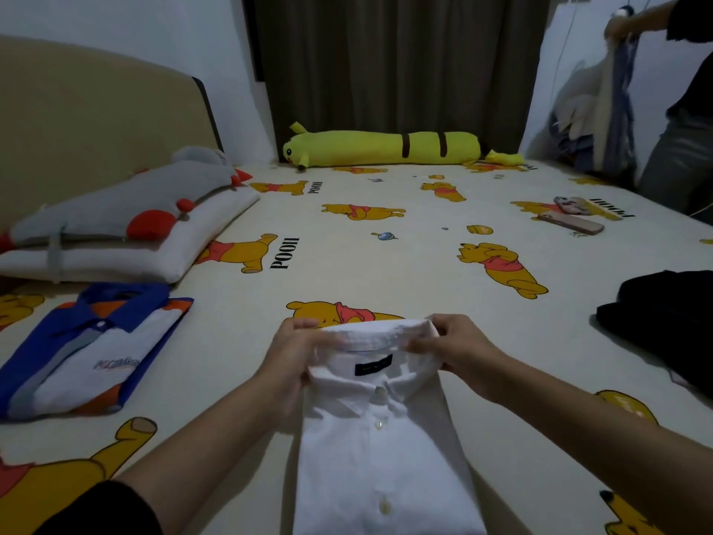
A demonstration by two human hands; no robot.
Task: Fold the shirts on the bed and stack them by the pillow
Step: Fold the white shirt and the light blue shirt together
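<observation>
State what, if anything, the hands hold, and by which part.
Both the left hand and the right hand grip the white shirt by its collar.

Bedroom interior, dim light. White walls [115, 17]; dark curtain [397, 59] at the far side; beige padded headboard [77, 121] at left; bed [386, 256] covered by a cream cartoon-bear sheet.

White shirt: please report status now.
Both hands, left and right, grip white shirt at collar. Folded blue polo lies by pillow. Path clear.
</observation>
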